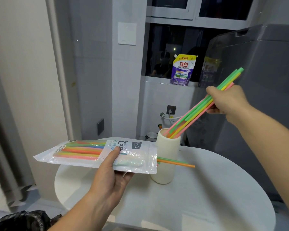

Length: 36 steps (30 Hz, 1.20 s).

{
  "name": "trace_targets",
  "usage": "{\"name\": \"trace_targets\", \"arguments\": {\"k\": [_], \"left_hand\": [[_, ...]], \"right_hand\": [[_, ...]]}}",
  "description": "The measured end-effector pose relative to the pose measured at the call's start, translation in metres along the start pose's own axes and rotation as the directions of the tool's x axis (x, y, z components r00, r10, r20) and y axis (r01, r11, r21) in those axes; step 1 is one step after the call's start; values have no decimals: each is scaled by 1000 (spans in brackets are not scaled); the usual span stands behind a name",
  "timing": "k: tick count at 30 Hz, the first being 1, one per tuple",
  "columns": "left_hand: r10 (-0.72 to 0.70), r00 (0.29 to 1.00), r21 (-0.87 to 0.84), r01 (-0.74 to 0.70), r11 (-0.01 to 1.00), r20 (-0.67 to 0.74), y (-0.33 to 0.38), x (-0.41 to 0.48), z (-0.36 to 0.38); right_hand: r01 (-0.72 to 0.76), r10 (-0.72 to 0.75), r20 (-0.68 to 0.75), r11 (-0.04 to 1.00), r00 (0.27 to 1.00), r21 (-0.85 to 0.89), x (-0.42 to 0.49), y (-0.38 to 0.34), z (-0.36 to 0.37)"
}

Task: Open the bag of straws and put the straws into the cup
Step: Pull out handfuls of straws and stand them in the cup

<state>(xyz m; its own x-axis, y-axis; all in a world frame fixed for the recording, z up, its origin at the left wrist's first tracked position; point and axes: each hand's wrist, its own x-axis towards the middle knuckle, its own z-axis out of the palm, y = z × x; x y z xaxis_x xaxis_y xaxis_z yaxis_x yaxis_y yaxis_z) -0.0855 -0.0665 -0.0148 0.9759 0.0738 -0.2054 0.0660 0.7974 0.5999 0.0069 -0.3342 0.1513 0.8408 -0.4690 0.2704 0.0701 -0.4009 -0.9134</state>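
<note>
A tall cream cup (165,164) stands on the round white table (207,189). My right hand (227,100) is shut on a bundle of several green, yellow, pink and orange straws (198,110); the bundle slants down to the left and its lower ends sit inside the cup's mouth. My left hand (110,174) holds the clear straw bag (83,152) level above the table's left side, thumb on top. More coloured straws fill the bag, and two straws, one green and one orange (175,162), poke out of its open right end in front of the cup.
A grey washing machine (257,97) rises behind the table on the right. A purple detergent pouch (183,70) stands on the window ledge. A black rubbish bag (22,220) lies at the lower left. The wall and a curtain close off the left side.
</note>
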Motion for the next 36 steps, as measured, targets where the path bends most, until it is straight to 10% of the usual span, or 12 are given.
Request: {"name": "trace_targets", "arguments": {"k": [10, 25, 36], "left_hand": [[-12, 1000, -11, 12, 1000, -5, 1, 0, 0], [11, 1000, -2, -11, 1000, -4, 5, 0, -1], [20, 1000, -21, -20, 1000, -20, 8, -2, 0]], "right_hand": [[213, -194, 196, 973, 961, -85, -18, -8, 23], [243, -88, 414, 909, 906, -339, -30, 43, 74], [248, -152, 365, 940, 919, -232, -39, 52, 70]]}}
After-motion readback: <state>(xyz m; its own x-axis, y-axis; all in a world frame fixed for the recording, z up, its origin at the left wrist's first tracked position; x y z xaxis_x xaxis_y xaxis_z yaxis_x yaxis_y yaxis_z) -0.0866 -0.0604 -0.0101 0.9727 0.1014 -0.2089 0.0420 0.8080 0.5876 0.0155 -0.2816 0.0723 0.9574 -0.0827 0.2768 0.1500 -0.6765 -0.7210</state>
